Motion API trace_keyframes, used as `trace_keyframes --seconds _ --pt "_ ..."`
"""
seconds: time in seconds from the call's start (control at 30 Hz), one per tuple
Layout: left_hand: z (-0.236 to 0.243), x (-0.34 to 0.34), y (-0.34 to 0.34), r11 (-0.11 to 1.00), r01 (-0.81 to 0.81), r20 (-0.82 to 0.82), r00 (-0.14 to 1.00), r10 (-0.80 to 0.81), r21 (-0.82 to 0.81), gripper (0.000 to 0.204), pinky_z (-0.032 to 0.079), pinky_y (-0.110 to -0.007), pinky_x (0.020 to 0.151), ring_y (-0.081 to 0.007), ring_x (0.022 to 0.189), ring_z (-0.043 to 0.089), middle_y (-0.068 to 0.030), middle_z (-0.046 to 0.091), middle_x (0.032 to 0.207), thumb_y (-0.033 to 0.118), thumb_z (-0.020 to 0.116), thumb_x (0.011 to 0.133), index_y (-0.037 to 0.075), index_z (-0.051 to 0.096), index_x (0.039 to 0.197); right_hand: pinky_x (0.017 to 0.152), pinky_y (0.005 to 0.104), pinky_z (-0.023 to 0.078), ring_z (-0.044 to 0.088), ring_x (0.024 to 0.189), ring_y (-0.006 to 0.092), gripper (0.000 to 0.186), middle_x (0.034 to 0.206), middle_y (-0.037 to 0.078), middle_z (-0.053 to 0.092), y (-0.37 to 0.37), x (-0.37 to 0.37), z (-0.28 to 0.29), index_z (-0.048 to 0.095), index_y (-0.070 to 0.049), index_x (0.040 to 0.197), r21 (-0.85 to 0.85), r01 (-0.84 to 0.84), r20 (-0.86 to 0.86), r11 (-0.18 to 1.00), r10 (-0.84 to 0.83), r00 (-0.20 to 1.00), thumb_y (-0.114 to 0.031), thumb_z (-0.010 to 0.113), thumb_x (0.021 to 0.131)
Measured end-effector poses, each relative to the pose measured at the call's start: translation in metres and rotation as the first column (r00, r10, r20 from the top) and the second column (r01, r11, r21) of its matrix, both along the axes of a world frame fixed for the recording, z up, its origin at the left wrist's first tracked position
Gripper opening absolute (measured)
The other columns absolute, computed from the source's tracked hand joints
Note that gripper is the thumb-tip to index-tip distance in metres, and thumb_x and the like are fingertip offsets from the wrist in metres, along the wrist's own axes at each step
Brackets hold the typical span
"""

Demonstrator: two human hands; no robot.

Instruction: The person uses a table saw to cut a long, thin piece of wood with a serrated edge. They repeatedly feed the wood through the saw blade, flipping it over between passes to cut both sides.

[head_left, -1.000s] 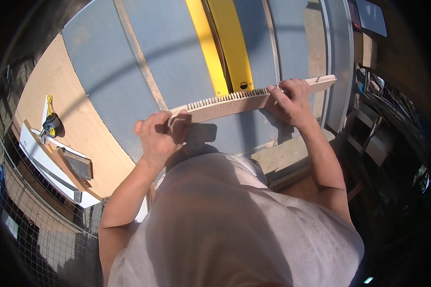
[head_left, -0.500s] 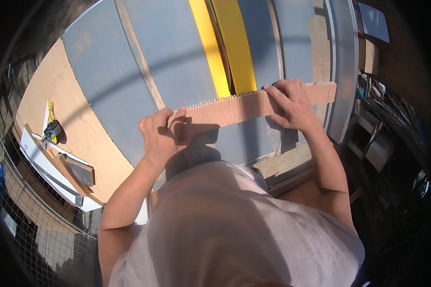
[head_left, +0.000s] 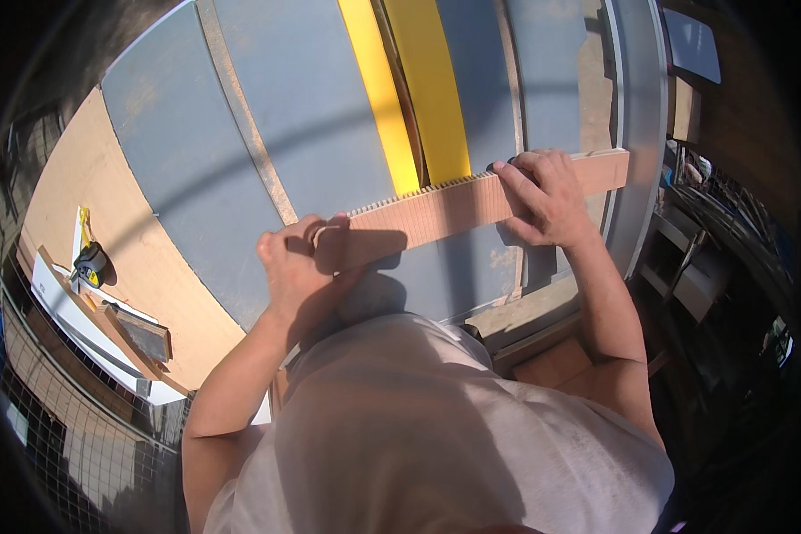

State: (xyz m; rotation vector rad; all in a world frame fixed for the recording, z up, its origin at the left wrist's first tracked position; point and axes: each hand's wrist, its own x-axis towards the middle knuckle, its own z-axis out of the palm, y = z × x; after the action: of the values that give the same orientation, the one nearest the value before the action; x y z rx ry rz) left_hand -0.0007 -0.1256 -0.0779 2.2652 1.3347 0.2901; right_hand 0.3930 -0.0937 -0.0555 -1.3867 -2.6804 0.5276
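A long pale wooden board [head_left: 445, 206] with a comb of narrow teeth along its far edge lies crosswise over a grey saw table [head_left: 285, 98], its broad face toward me. My left hand [head_left: 298, 267] grips its left end, fingers curled over the edge and partly in shadow. My right hand [head_left: 545, 200] is closed on the board toward the right, thumb on the near side and fingertips over the toothed edge. Beyond the board runs a yellow insert [head_left: 432, 98] with a long dark slot down its middle.
At left, a plywood panel [head_left: 71, 165] carries a tape measure [head_left: 91, 265], white offcuts and wooden strips [head_left: 132, 347]. A wire mesh [head_left: 71, 445] is at lower left. A metal rail [head_left: 641, 89] runs along the right, with dark clutter [head_left: 712, 240] beyond it.
Over the last second the board has tipped so its broad face shows more, its toothed edge turned away. Both hands moved with it, slightly downward in view.
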Motion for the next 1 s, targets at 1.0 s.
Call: trace_keyframes --seconds 1.0 --pt "-0.001 -0.007 0.008 0.997 0.035 -0.039 0.999 -0.032 0.070 0.074 0.031 -0.046 0.093 -0.0241 0.110 0.054 -0.0052 0.059 0.123 0.039 0.089 0.069 0.011 0.062 0.131 0.091 0.0466 0.043 0.056 0.106 0.0314 0.068 0.115 0.011 0.058 0.003 -0.010 0.007 0.060 -0.012 0.138 -0.036 0.012 0.007 0.999 -0.012 1.000 -0.042 0.073 0.078"
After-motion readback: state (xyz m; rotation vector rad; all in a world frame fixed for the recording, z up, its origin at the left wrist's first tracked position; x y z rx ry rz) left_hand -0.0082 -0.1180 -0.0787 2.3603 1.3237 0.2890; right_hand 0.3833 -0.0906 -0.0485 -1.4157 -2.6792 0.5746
